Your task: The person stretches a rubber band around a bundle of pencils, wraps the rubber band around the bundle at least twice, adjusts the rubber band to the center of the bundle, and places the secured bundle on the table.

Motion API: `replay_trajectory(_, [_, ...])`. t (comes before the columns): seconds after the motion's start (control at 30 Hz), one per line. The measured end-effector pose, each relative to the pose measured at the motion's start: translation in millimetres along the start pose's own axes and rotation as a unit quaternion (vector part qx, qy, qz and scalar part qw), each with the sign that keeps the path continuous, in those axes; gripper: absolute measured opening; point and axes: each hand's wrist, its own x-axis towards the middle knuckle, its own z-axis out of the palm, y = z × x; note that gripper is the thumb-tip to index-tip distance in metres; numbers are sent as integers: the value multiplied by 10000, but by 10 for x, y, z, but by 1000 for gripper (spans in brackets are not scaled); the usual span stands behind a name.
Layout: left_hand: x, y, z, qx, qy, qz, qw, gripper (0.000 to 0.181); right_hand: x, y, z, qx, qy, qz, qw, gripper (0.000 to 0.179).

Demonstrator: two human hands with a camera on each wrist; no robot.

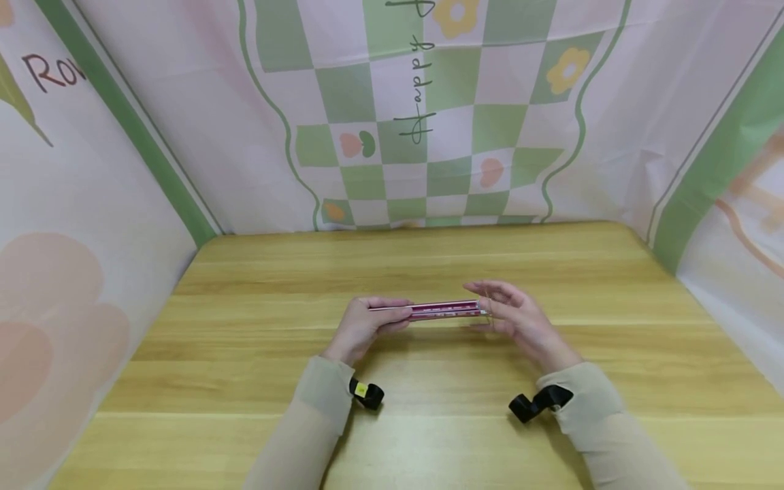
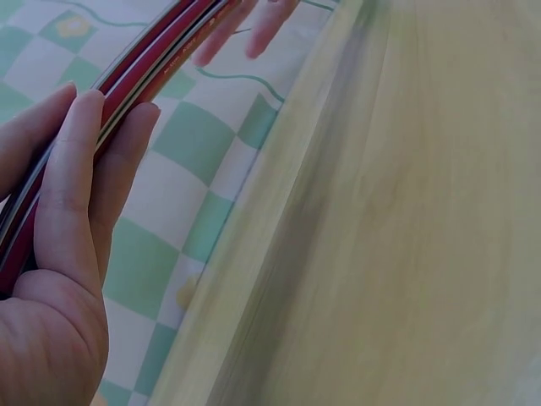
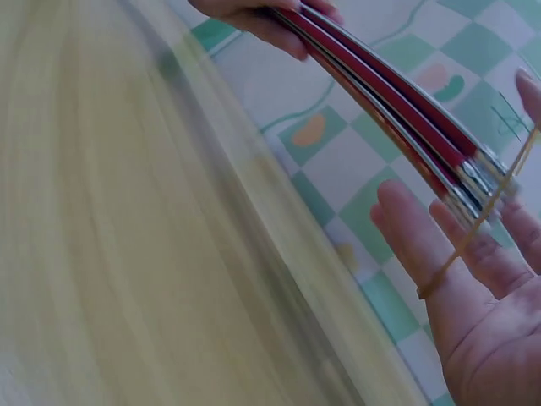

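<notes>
My left hand (image 1: 366, 327) grips a small bundle of dark red pencils (image 1: 444, 311) by one end, thumb on the near side. The bundle lies level above the table, its silver-banded ends (image 3: 475, 188) pointing right. My right hand (image 1: 520, 320) is at those ends with its fingers spread and fairly straight. A thin tan rubber band (image 3: 473, 228) is stretched across its fingers and passes by the silver ends. In the left wrist view, the left fingers (image 2: 72, 186) lie along the bundle; its held end is partly hidden by the hand.
A wood-grain table (image 1: 441, 435) lies under both hands. Behind it hangs a green-and-white checked cloth (image 1: 401, 143), with more printed cloth on both sides. Each wrist wears a black strap with a camera, the left one (image 1: 367, 395) bearing a yellow label.
</notes>
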Motion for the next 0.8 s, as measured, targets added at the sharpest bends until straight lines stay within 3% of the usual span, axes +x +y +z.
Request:
replay_trajectory(0.47, [16, -36, 31, 120, -102, 91, 9998, 30, 98, 90, 183, 378, -127, 225, 9990, 41])
replay_trajectory(0.8, [-10, 2, 51, 49, 37, 92, 9999, 30, 85, 91, 221, -78, 130, 197, 9997, 46])
